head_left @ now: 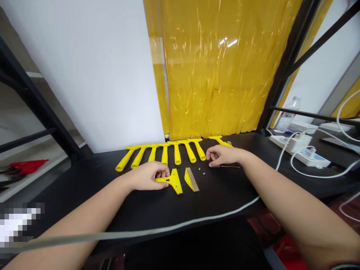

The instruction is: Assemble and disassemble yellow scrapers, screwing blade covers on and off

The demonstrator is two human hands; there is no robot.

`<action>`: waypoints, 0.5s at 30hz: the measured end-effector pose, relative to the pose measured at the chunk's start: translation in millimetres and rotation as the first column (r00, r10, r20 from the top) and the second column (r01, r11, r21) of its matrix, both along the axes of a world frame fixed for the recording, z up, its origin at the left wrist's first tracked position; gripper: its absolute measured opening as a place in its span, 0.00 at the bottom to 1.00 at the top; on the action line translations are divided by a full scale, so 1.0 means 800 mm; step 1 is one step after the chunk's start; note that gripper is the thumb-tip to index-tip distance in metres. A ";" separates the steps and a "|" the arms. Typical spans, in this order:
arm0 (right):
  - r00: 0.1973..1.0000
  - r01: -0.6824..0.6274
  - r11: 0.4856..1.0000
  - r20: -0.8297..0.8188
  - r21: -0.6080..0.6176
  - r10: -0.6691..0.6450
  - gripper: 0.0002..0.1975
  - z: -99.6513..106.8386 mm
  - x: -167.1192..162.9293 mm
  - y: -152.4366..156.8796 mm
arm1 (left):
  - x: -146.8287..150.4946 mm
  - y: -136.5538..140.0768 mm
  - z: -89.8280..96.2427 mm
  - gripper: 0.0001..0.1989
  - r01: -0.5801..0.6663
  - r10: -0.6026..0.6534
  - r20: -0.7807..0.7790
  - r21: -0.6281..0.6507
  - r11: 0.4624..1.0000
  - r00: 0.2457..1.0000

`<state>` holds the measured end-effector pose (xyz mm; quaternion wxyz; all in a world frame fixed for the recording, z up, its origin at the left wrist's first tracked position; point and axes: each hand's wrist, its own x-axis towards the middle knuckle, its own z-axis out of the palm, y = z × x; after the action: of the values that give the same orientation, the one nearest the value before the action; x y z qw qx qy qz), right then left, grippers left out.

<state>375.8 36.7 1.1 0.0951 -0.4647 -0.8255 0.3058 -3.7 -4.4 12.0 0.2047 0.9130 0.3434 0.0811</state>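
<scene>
My left hand (147,175) is closed around the handle of a yellow plastic scraper body (176,182), whose wide head points right, flat over the black table. Just right of it lies a yellow clamp piece with a metal blade (192,180) along its edge. Two small screws (201,171) rest farther right. My right hand (224,154) is low at the tabletop, fingers curled at the reddish handle end of a thin screwdriver (230,166); its shaft extends right, and the fingers hide most of the handle.
Several yellow scraper handles (177,153) stand in a row along the back of the black table (225,195). A white cable (180,225) crosses the front edge. Power strips (306,155) and a plastic bottle (288,114) are at right. Black frame posts flank both sides.
</scene>
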 end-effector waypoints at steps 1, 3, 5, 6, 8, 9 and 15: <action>1.000 -0.004 1.000 -0.010 0.022 0.004 0.17 0.001 0.000 -0.001 | 0.000 0.000 0.000 0.11 0.002 -0.002 0.005 0.001 1.000 1.000; 1.000 -0.009 0.999 -0.001 0.046 0.009 0.16 0.002 0.000 -0.002 | 0.001 0.000 0.001 0.11 0.006 -0.006 0.005 0.007 1.000 1.000; 0.999 -0.010 0.999 0.051 0.036 0.008 0.16 0.002 0.000 -0.003 | 0.001 0.000 0.002 0.12 0.004 -0.004 -0.002 0.007 1.000 1.000; 0.997 -0.007 1.000 0.079 0.019 0.005 0.16 0.002 0.000 -0.003 | 0.002 0.001 0.002 0.12 0.001 -0.001 -0.006 0.005 1.000 1.000; 0.994 -0.007 1.000 0.110 -0.026 0.010 0.15 0.000 0.001 -0.002 | 0.002 0.001 0.002 0.13 -0.007 0.007 -0.011 0.002 1.000 1.000; 0.994 -0.009 0.999 0.112 -0.046 0.014 0.14 -0.001 0.001 -0.002 | 0.002 0.001 0.001 0.14 -0.010 0.010 -0.014 0.000 1.000 1.000; 1.000 -0.031 0.999 -0.001 0.013 0.031 0.17 0.004 -0.009 -0.009 | 0.004 0.002 -0.003 0.14 -0.006 0.006 -0.025 0.016 1.000 1.000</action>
<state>368.9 29.8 4.3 0.0939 -0.4511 -0.8345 0.3020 -0.2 -2.9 9.3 0.1930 0.9144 0.3481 0.0731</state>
